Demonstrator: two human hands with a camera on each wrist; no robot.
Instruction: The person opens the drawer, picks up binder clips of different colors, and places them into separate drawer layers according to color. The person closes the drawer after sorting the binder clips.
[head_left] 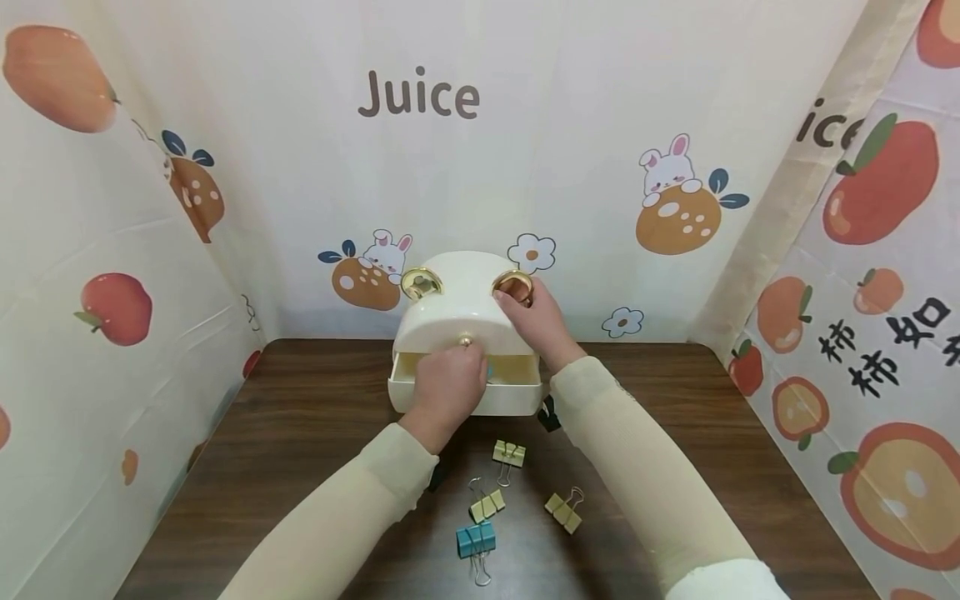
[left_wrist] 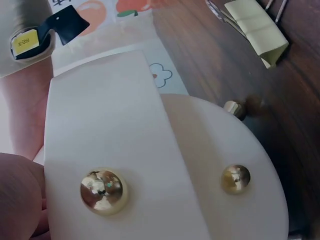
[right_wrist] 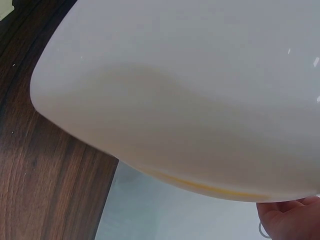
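A white, rounded box [head_left: 465, 287] with two gold ears stands at the back of the table, its bottom drawer [head_left: 510, 398] pulled out. My left hand [head_left: 450, 379] curls its fingers over the drawer's front edge. A gold knob [left_wrist: 102, 191] on the drawer front shows beside this hand in the left wrist view. My right hand [head_left: 536, 321] grips the gold ear [head_left: 513, 287] on the right, thumb at its rim. The left gold ear [head_left: 422, 283] stays untouched. Something small and blue [head_left: 490, 371] shows inside the drawer, mostly hidden behind my left hand.
Yellow binder clips [head_left: 509, 454] lie on the dark wooden table [head_left: 315, 450] in front of the box. Nearest me is a blue binder clip [head_left: 476, 540]. A printed curtain [head_left: 600, 83] hangs behind and at both sides.
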